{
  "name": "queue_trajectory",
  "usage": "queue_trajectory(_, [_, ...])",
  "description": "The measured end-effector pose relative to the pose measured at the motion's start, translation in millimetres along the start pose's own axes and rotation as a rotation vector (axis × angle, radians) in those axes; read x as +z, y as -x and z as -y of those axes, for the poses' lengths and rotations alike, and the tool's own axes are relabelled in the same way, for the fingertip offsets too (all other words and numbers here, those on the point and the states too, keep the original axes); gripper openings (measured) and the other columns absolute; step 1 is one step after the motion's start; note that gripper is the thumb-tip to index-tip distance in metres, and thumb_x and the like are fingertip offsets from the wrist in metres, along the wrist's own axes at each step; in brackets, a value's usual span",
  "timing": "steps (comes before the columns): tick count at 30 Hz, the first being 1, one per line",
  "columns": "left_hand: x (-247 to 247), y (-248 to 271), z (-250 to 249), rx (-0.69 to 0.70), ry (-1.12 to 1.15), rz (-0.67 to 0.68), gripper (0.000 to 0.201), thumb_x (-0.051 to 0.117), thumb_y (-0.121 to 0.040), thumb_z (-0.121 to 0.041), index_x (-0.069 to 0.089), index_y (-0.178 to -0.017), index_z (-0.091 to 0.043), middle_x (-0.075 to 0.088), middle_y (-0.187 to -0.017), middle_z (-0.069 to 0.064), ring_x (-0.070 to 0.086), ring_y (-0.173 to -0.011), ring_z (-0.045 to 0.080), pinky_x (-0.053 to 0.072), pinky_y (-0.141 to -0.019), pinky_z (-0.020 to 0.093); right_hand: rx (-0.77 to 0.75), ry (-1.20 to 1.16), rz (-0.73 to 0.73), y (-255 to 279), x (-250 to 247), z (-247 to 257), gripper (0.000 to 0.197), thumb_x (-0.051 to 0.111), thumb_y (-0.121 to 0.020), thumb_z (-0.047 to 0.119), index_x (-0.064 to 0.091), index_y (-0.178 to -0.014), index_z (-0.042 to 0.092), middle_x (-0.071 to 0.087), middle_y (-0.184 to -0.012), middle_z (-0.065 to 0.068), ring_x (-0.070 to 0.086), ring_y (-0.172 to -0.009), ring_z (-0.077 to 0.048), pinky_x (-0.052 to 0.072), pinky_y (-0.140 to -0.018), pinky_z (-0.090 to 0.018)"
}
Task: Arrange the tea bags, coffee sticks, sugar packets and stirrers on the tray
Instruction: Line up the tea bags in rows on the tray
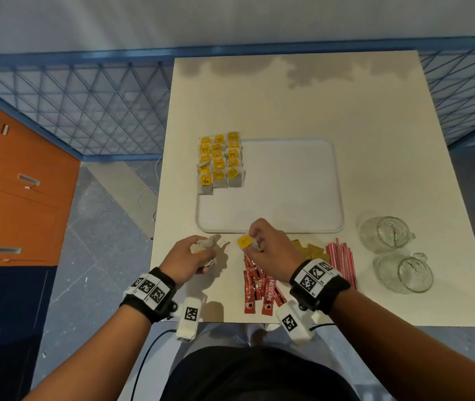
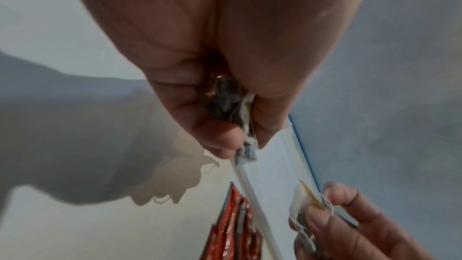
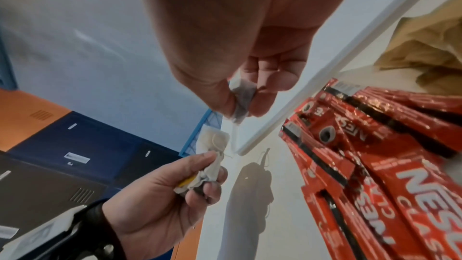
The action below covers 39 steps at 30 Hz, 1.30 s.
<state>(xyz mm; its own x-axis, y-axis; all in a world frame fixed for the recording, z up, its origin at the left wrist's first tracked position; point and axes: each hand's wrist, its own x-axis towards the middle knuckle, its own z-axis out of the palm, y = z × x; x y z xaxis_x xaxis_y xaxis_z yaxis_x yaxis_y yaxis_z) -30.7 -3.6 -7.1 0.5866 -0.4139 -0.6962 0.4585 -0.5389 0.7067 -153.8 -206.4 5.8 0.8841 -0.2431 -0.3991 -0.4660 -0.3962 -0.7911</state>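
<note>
Both forearms reaching in from the near edge of the table, wrists banded with marker straps, both hands raised just above the near rim of the tray. Left hand at near left of tray, knuckles up, fingers curled round a crumpled bunch of tea bags; in the right wrist view same bunch squeezed between thumb and curled fingers, strings dangling. Right hand just right of it, knuckles up, thumb and fingertips pinching a single tea bag with its yellow tag sticking out left; in the right wrist view grey bag nipped between thumb and forefinger, other fingers tucked. Hands close together, not touching. Laid tea bags in three rows at far left corner of tray, overlapping its left rim; rest of tray bare white. Coffee sticks in a red heap on table, near side of tray, under and between the wrists. Sugar packets brown, on table just right of right hand, partly hidden by it. Stirrers red-white striped bundle, right of the sugar. Two glass mugs on their sides at near right of table. Orange drawers on floor at left, blue mesh fence beyond table.
</note>
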Motion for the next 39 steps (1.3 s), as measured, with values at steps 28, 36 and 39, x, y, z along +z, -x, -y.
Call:
queue_trajectory(28, [-23, -80, -68, 0.066, 0.166, 0.043, 0.012, 0.067, -0.097, -0.019, 0.070, -0.103, -0.008, 0.067, -0.079, 0.005, 0.063, -0.056, 0.010, 0.049, -0.051, 0.022, 0.223, -0.070, -0.289, -144, -10, 17, 0.027, 0.073, -0.094, 0.016, 0.074, -0.121, 0.012, 0.073, -0.105, -0.002, 0.062, -0.092, -0.013, 0.046, -0.086, -0.022])
queue_trajectory(36, [-29, -88, -62, 0.049, 0.173, 0.039, 0.013, 0.069, -0.096, -0.024, 0.070, -0.098, -0.011, 0.065, -0.084, 0.010, 0.062, -0.068, 0.020, 0.049, -0.052, 0.023, 0.232, 0.026, -0.317, -162, -6, 11, 0.011, 0.072, -0.091, 0.019, 0.069, -0.099, 0.027, 0.067, -0.096, 0.004, 0.066, -0.093, -0.020, 0.056, -0.092, -0.042])
queue_trajectory(39, [-29, -90, -61, 0.033, 0.180, 0.046, 0.015, 0.069, -0.096, -0.027, 0.071, -0.099, -0.012, 0.067, -0.088, 0.011, 0.063, -0.079, 0.030, 0.050, -0.053, 0.024, 0.235, 0.033, -0.318, -165, -4, 9, 0.017, 0.072, -0.090, 0.021, 0.061, -0.095, 0.033, 0.058, -0.083, 0.013, 0.065, -0.088, -0.020, 0.056, -0.090, -0.044])
